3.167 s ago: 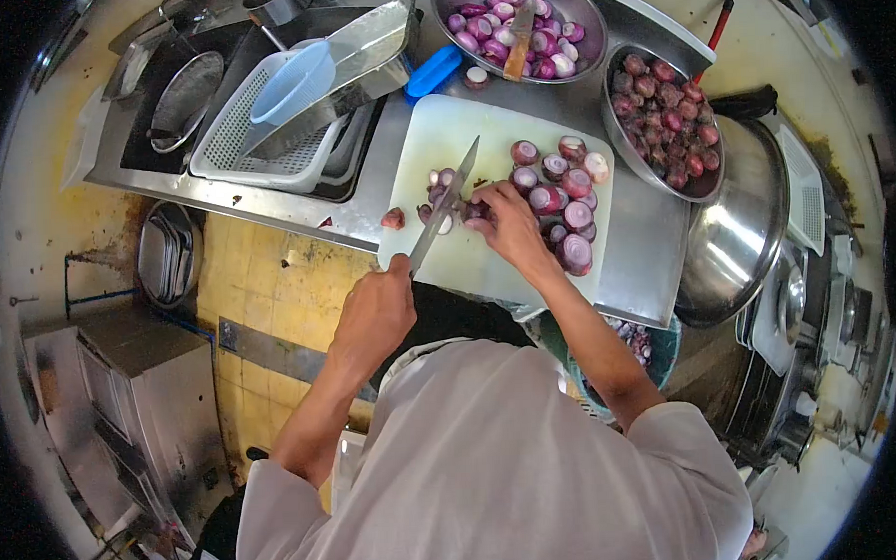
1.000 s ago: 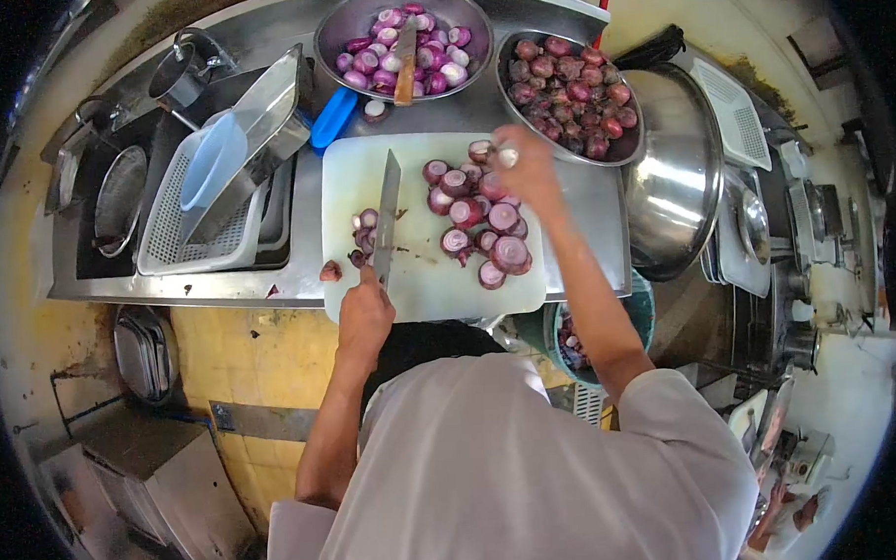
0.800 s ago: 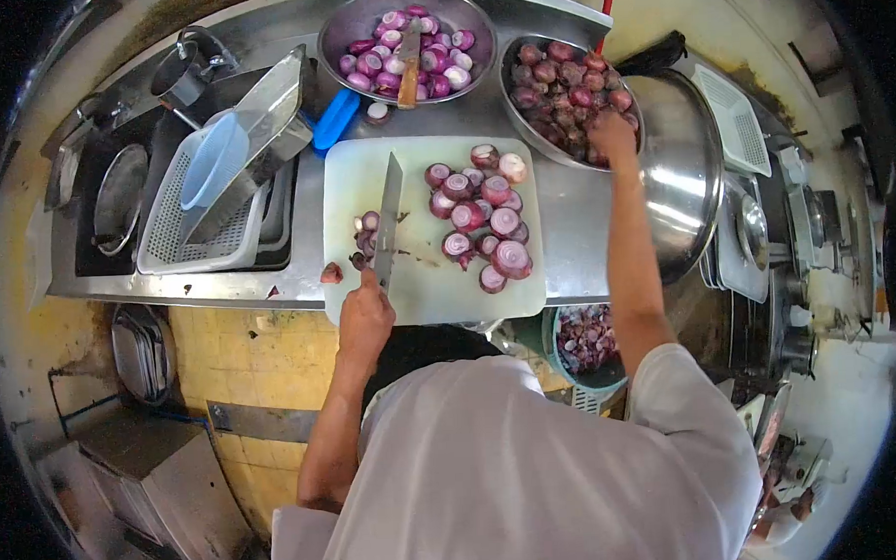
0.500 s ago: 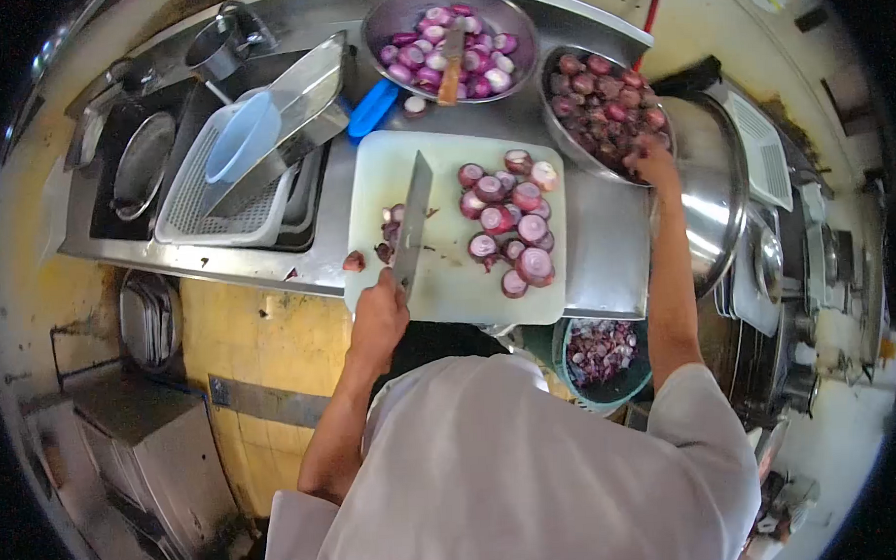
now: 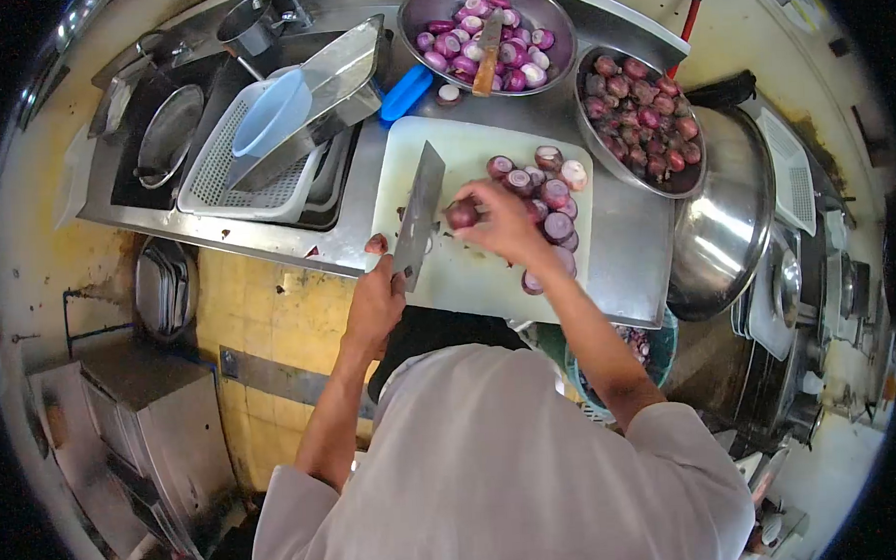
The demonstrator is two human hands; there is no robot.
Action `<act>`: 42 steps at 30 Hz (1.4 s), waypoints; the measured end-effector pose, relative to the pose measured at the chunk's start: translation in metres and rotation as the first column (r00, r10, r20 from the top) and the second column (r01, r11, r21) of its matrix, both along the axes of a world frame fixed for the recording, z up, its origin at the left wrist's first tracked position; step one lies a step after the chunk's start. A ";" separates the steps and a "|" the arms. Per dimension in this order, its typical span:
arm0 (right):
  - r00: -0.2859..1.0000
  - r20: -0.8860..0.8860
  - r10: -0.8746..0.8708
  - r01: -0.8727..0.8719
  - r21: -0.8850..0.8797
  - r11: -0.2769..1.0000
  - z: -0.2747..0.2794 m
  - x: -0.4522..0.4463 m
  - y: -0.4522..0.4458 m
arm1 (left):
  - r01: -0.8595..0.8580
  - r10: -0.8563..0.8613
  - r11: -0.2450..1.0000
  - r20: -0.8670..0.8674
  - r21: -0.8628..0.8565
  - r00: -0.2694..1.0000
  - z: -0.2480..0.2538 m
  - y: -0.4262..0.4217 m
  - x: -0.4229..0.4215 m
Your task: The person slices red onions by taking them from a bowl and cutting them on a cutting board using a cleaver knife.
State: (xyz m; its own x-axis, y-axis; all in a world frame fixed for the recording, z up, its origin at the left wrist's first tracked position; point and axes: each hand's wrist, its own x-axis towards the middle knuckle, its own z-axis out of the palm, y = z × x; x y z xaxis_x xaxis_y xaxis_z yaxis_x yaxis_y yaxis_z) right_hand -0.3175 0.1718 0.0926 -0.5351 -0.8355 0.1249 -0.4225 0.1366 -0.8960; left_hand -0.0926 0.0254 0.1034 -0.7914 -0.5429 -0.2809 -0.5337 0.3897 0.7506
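Observation:
My left hand (image 5: pixel 378 300) is closed round the handle of a broad cleaver (image 5: pixel 422 214), its blade upright over the left part of the white cutting board (image 5: pixel 468 290). Between the fingers of my right hand (image 5: pixel 500 222) is a whole red onion (image 5: pixel 461 213), held just right of the blade. Several trimmed red onions (image 5: pixel 555 193) with pale cut faces sit on the board's right side, partly hidden by my right hand and forearm. A small onion scrap (image 5: pixel 376 244) lies by the board's left edge.
Behind the board, a metal bowl (image 5: pixel 410 32) holds peeled onions and a wooden-handled knife (image 5: pixel 487 65). Unpeeled onions fill another bowl (image 5: pixel 694 184) at right. A blue handle (image 5: pixel 404 94), white basket (image 5: pixel 200 186) and sink lie left; a scrap bin (image 5: pixel 671 343) stands below.
My right hand has come from the bowl of unpeeled onions to the board, bringing one onion beside the blade. My left hand keeps its hold on the cleaver. The view has shifted slightly.

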 end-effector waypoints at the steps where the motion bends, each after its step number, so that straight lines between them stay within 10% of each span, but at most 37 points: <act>1: 0.994 -0.108 0.026 -0.024 0.027 0.999 -0.018 0.007 -0.005 | 0.001 -0.004 0.998 -0.047 -0.066 0.999 -0.001 0.001 0.001; 16: 0.980 -0.198 -0.037 0.071 0.172 0.983 -0.015 0.031 -0.005 | 0.216 -0.190 0.955 0.139 -0.204 0.972 0.096 0.028 0.027; 34: 0.965 -0.261 -0.022 0.111 0.329 0.938 -0.017 0.034 0.003 | 0.149 -0.148 0.958 0.021 -0.244 0.989 -0.005 0.005 -0.012; 36: 0.970 0.188 -0.155 0.118 0.192 0.974 -0.011 0.033 0.006 | 0.122 -0.124 0.972 0.005 -0.202 0.992 -0.003 0.004 -0.004; 39: 0.988 0.118 -0.101 0.109 -0.067 0.992 -0.032 0.033 0.003 | 0.090 -0.093 0.984 -0.009 -0.156 0.996 -0.001 0.003 -0.002; 42: 0.995 -0.069 -0.068 0.071 0.040 0.997 -0.044 0.038 0.009 | 0.091 -0.109 0.970 -0.070 -0.226 0.992 0.012 0.006 -0.002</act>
